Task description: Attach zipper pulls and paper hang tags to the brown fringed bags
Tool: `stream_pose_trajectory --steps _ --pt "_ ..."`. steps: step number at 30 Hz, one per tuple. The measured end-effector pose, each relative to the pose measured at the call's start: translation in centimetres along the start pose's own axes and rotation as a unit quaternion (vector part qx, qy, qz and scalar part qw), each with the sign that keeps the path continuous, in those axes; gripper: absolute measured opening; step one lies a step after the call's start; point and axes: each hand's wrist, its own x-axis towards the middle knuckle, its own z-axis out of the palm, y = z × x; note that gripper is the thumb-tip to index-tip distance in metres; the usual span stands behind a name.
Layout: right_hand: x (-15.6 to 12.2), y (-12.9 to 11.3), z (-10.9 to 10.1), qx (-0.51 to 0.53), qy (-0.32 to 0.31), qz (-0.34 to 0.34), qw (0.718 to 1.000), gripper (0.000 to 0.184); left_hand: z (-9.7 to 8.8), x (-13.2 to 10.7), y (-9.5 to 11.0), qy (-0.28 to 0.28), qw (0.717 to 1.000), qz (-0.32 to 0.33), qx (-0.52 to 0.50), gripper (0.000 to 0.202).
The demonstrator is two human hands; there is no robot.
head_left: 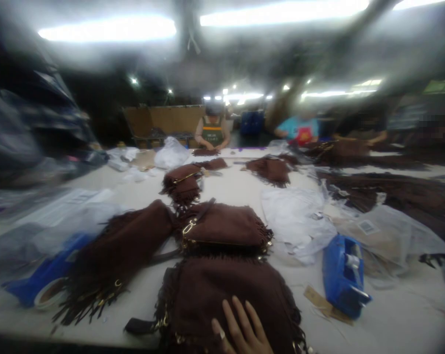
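Observation:
My right hand (241, 328) lies flat at the bottom edge, fingers stretched out and slightly apart, palm down on a dark brown fringed suede bag (222, 295) with gold hardware. A ring shows on one finger. Nothing is held in the hand. Just beyond lies a second brown fringed bag (224, 227), and a third (119, 253) lies to the left with its fringe trailing toward me. My left hand is out of view.
A blue tape dispenser (342, 280) stands to the right, another (41, 282) to the left. Clear plastic bags (298, 221) and more brown bags (183, 183) cover the long white table (399, 314). Other people (212, 132) work at the far end.

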Motion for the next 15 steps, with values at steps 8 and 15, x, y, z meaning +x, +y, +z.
stream_pose_trajectory --steps 8,15 --pt "0.8 1.1 3.2 0.001 -0.036 -0.018 0.999 0.046 -7.0 -6.7 -9.3 -0.009 0.999 -0.013 0.049 0.025" --pt "1.0 -0.5 5.3 0.013 0.103 0.067 0.992 0.032 -11.3 -10.9 -13.7 0.006 0.999 -0.013 0.048 0.027"
